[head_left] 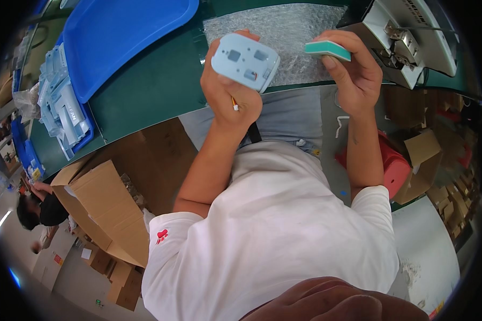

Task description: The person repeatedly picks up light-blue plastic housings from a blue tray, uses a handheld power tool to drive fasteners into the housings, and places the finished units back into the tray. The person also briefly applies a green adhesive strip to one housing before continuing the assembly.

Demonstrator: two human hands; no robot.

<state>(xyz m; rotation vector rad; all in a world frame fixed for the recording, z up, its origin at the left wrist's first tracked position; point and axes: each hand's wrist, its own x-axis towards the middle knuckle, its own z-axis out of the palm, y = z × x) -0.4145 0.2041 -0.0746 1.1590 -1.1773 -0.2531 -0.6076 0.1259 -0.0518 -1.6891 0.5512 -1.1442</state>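
My left hand [225,99] is wrapped round a light blue plastic housing [245,63], whose face with several square recesses and small holes is turned up. A short wire with a small white connector [235,106] hangs below the housing by my wrist. In my right hand [356,75], a teal and white rectangular block [328,50] is pinched between thumb and fingers. The two held things are apart, both above a sheet of bubble wrap [294,32] on the green table [139,109].
A blue tray [128,43] stands at the back left, with several light blue plastic parts [61,99] beside it. On the right is a white and grey device with metal fittings [407,43]. Cardboard boxes [104,206] and a red stool [393,166] stand below. Another person [45,206] is at far left.
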